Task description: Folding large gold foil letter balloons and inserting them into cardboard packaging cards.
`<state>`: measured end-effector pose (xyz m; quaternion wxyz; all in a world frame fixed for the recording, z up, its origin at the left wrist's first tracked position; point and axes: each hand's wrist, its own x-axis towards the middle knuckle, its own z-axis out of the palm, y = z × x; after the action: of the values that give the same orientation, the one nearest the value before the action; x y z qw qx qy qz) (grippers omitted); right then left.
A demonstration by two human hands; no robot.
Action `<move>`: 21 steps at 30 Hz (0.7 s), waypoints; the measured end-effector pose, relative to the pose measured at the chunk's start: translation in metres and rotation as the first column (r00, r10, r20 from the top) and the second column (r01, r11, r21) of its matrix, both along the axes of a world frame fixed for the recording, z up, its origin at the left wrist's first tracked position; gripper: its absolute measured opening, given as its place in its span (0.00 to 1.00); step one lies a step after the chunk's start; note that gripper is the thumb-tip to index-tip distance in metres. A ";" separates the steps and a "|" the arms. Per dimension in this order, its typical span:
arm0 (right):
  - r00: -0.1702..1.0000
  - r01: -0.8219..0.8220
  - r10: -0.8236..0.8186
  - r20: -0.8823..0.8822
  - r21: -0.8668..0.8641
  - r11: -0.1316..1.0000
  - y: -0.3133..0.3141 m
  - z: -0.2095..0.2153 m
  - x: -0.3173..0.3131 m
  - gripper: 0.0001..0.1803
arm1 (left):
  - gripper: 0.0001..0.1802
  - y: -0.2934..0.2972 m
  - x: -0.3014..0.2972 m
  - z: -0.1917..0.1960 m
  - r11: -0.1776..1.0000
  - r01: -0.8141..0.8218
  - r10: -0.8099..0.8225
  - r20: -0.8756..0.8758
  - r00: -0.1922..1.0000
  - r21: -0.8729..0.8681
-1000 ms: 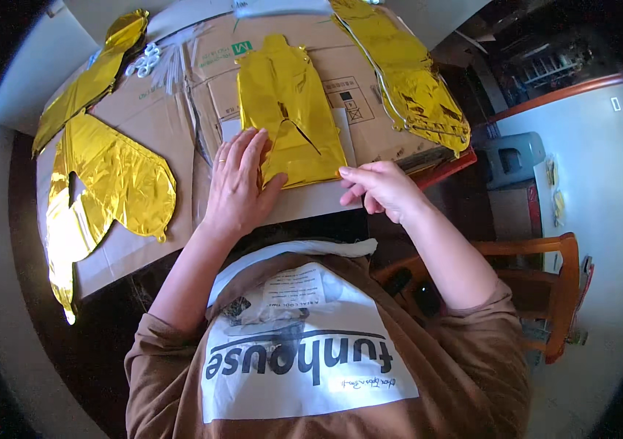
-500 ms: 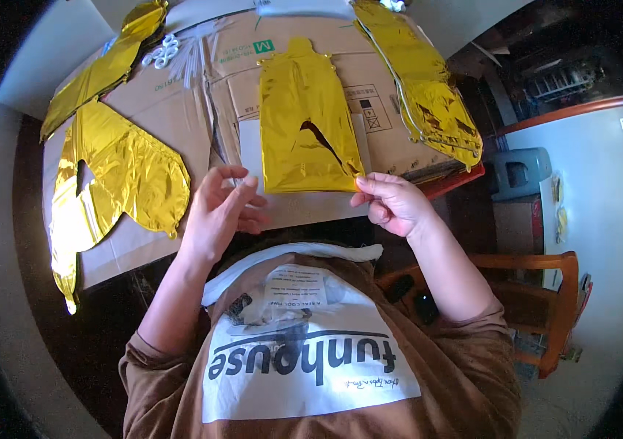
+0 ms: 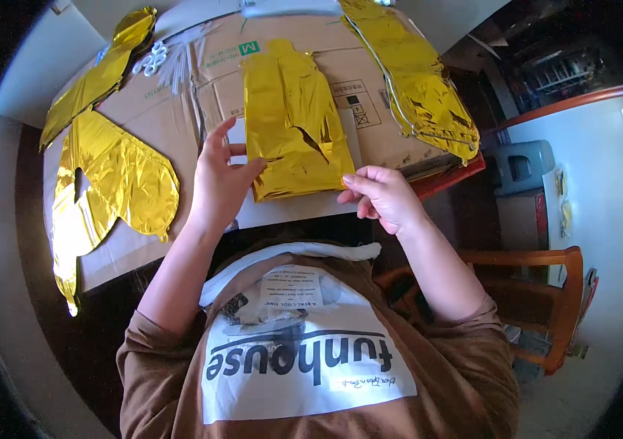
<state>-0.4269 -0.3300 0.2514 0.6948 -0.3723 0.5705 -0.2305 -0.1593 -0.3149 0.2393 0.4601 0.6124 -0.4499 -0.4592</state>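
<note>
A flat, folded gold foil balloon (image 3: 293, 102) lies in front of me on a cardboard sheet, with creases and a dark reflective fold near its lower right. My right hand (image 3: 384, 197) pinches its near right corner between thumb and fingers. At the near left edge is my left hand (image 3: 225, 172), its fingers spread and its thumb touching the foil surface. Part of a pale sheet (image 3: 351, 135) shows from under the balloon.
More flat gold foil balloons lie at left (image 3: 132, 179), far left (image 3: 99, 84) and right (image 3: 417, 73). White rings (image 3: 152, 60) and clear straws (image 3: 179, 62) sit at the back of the cardboard (image 3: 172, 121). A wooden chair (image 3: 556, 307) and grey-blue stool (image 3: 520, 164) stand right.
My left hand has moved up and onto the balloon's near left edge, its fingers spreading. The foil has become more wrinkled there. My right hand keeps its pinch on the corner.
</note>
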 end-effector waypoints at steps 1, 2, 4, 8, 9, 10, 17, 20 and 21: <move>1.000 0.001 -0.001 -0.018 -0.010 1.000 0.001 -0.002 -0.001 0.10 | 0.41 -0.001 -0.001 -0.001 1.000 0.005 -0.004 0.047 0.999 -0.021; 0.999 0.001 -0.002 -0.036 -0.022 1.000 0.002 -0.005 -0.002 0.10 | 0.41 -0.002 -0.002 0.000 1.000 0.007 -0.006 0.083 0.997 -0.008; 0.999 0.016 -0.017 -0.034 -0.029 0.999 0.002 -0.005 -0.003 0.10 | 0.41 -0.005 -0.005 0.003 1.000 0.009 -0.012 0.156 0.988 0.020; 0.999 0.050 -0.050 0.002 -0.016 0.999 0.003 0.000 0.000 0.10 | 0.41 -0.007 -0.005 0.007 1.000 0.013 -0.010 0.120 0.993 -0.027; 0.999 0.051 -0.051 0.000 -0.023 0.998 0.002 0.000 0.000 0.10 | 0.41 -0.008 -0.004 0.004 0.999 0.015 -0.011 0.119 0.993 -0.032; 0.999 0.044 -0.044 -0.004 -0.021 0.999 0.002 -0.002 0.001 0.10 | 0.41 -0.009 -0.004 0.003 0.999 0.017 -0.012 0.119 0.993 -0.037; 0.999 0.029 -0.029 -0.015 0.005 1.000 0.000 -0.007 -0.001 0.10 | 0.42 -0.009 -0.004 -0.002 0.999 -0.001 0.006 0.174 0.985 -0.033; 0.998 0.006 -0.008 -0.069 -0.023 1.000 0.000 -0.004 0.001 0.10 | 0.42 -0.008 -0.006 -0.002 0.999 -0.004 0.012 0.166 0.986 -0.052; 0.996 -0.006 0.002 -0.094 -0.036 0.999 0.001 -0.002 0.002 0.10 | 0.42 -0.008 -0.007 -0.002 0.999 0.001 0.008 0.195 0.981 -0.046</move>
<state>-0.4248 -0.3294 0.2490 0.6607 -0.3965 0.5976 -0.2217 -0.1659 -0.3234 0.2370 0.4286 0.6444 -0.5023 -0.3858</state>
